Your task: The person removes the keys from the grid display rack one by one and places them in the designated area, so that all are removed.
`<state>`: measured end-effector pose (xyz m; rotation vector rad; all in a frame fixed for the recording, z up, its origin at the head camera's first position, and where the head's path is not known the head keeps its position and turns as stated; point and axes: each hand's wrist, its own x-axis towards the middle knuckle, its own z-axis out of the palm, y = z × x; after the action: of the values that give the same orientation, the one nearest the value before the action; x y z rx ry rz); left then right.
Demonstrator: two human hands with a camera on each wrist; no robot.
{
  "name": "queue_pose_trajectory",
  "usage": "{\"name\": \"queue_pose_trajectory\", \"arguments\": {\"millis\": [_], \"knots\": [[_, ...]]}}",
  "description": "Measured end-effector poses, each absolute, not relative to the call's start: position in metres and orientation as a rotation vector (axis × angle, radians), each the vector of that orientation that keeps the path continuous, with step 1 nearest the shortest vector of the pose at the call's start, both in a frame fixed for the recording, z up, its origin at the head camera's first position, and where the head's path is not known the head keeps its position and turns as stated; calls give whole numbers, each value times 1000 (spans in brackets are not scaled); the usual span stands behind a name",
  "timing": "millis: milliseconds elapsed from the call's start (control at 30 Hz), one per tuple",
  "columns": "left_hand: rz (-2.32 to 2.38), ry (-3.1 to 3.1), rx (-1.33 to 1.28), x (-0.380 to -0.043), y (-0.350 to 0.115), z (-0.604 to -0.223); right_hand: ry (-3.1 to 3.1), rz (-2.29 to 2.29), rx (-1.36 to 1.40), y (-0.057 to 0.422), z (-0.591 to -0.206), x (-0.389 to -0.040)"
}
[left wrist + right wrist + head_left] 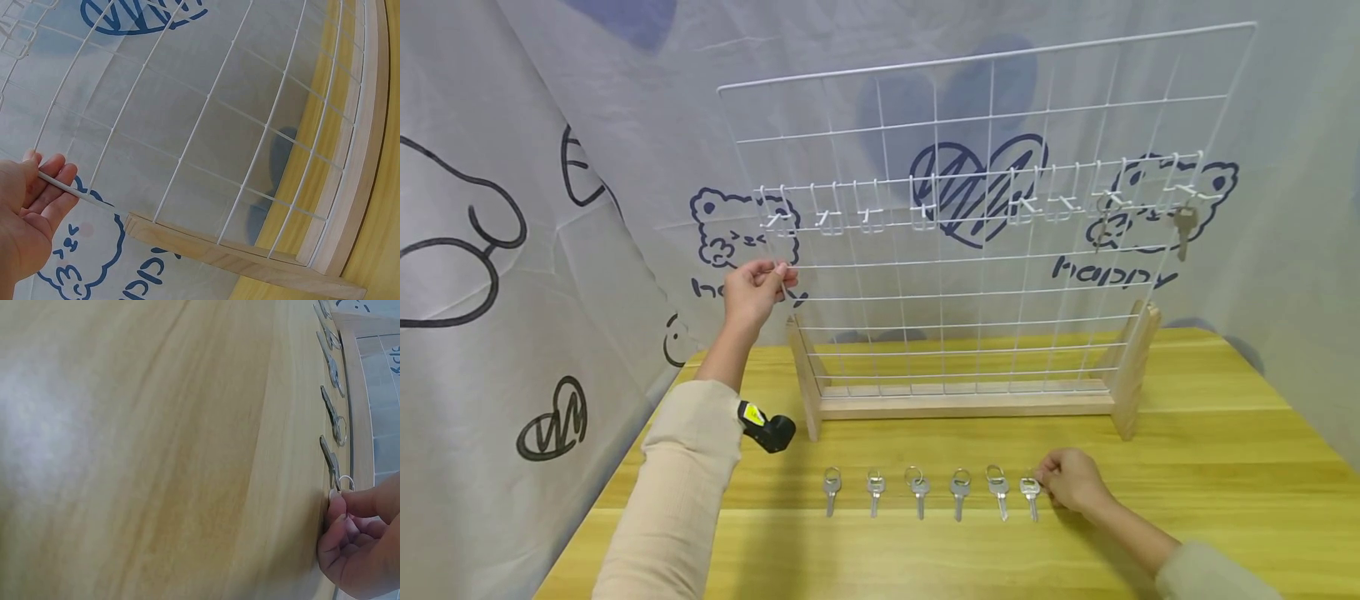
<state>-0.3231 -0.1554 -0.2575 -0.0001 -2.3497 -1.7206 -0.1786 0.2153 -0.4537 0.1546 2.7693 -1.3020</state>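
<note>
My left hand grips the left side wire of a white wire grid panel, thumb and fingers around it. In the left wrist view the fingers curl about this edge wire, just above the wooden stand's end. At the table, my right hand pinches the rightmost silver key at its ring end; in the right wrist view the fingertips mostly hide it. Beside it lies another key with a ring, part of a row of several keys.
The panel stands in a wooden base. White hooks hang along one wire; a key hangs at the right end, and another key hangs left of it. A printed curtain surrounds the yellow wooden table.
</note>
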Motion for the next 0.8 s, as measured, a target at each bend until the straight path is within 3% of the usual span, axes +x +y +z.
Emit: {"name": "queue_pose_trajectory", "arguments": {"millis": [800], "knots": [[-1717, -2355, -1, -324, -156, -258, 2656, -1353, 130, 220, -451, -183]]}}
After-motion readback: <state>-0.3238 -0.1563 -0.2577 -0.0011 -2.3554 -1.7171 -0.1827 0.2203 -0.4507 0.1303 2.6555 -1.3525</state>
